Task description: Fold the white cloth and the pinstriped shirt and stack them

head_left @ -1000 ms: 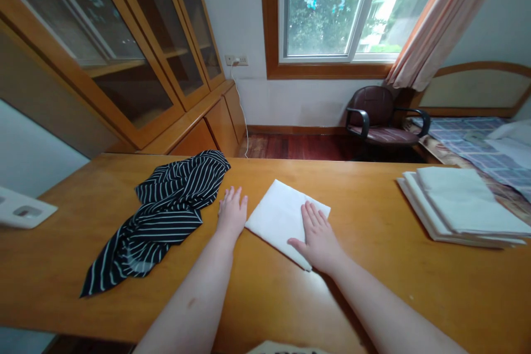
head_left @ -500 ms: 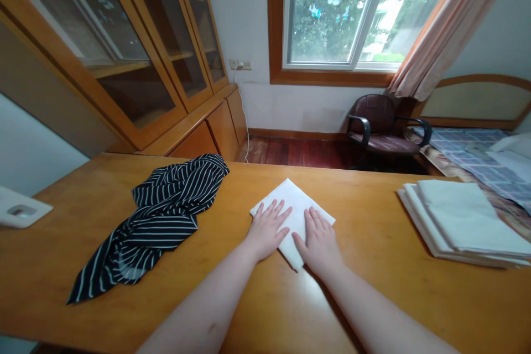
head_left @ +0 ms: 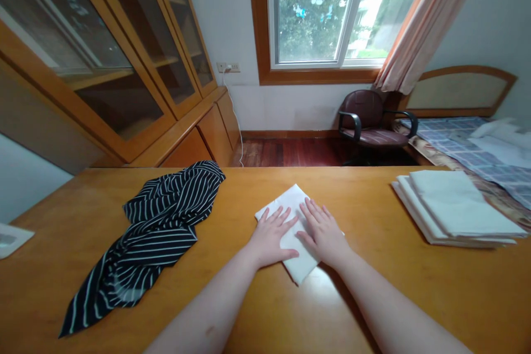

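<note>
Both forearms come in from the bottom edge. Left hand (head_left: 271,239) and right hand (head_left: 324,232) lie palm-down side by side on the folded white cloth (head_left: 299,268), fingers spread and flat, pressing, gripping nothing. The cloth sits mid-bench, turned corner-on, with its near corner poking out below the palms and its far corner beyond the fingertips. It looks thin, soft and light, likely to slide on the glossy bench (head_left: 373,204). Best hold is probably a pinch at a free corner or along the folded edge.

Left: rumpled black striped cloth (head_left: 153,232), apart from the hands. Right: stack of white folded cloths (head_left: 452,207), well apart.

Beyond the bench: armchair (head_left: 369,121), bed (head_left: 464,133), glass-door cabinet (head_left: 124,66), window (head_left: 315,11), curtain (head_left: 423,16).
</note>
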`<state>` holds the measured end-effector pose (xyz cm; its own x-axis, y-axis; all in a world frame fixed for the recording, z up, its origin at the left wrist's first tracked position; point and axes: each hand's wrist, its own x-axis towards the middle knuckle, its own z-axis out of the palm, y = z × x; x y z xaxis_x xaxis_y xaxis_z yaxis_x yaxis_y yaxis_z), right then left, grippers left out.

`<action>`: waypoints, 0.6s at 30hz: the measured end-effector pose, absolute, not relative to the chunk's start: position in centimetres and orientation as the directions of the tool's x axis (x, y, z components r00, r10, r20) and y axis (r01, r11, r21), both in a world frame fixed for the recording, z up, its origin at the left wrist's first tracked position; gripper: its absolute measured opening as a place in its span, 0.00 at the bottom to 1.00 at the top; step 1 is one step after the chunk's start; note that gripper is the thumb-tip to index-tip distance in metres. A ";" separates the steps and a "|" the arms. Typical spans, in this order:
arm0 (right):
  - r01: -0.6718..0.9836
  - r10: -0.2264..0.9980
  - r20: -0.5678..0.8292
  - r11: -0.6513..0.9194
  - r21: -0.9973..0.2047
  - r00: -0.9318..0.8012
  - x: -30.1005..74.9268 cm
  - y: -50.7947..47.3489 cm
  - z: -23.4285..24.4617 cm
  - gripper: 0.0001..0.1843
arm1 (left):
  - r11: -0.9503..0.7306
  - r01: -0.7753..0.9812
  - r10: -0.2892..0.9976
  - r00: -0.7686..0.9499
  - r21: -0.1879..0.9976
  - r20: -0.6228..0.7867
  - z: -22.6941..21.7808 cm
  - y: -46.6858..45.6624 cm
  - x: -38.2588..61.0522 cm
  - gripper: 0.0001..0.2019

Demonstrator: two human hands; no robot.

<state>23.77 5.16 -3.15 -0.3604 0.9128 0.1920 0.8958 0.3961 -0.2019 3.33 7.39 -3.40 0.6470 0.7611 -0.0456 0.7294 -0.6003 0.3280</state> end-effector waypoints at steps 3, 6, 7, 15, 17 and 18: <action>0.907 0.928 0.056 0.373 -0.197 -0.369 23.6 5.2 -3.2 0.37 | -0.589 0.726 0.767 0.641 0.356 -0.037 -3.6 7.2 3.1 0.45; 0.940 0.959 -0.011 0.274 -0.201 -0.282 23.4 5.1 -3.5 0.42 | -0.536 0.757 0.804 0.592 0.375 -0.046 -3.6 7.0 2.9 0.42; 0.950 0.969 -0.027 0.237 -0.202 -0.247 23.3 5.1 -3.5 0.44 | -0.519 0.766 0.814 0.578 0.380 -0.054 -3.6 6.9 2.9 0.41; 0.983 0.992 -0.067 0.095 -0.158 -0.107 23.6 5.0 -3.9 0.54 | -0.380 0.849 0.904 0.425 0.366 -0.046 -4.2 8.2 2.5 0.34; 0.988 0.996 -0.073 0.049 -0.145 -0.060 23.6 4.8 -3.7 0.55 | -0.328 0.876 0.932 0.361 0.354 -0.029 -4.5 8.6 2.4 0.36; 0.989 0.997 -0.073 0.028 -0.142 -0.039 23.5 4.7 -3.5 0.56 | -0.313 0.883 0.940 0.341 0.349 -0.019 -4.6 8.7 2.3 0.36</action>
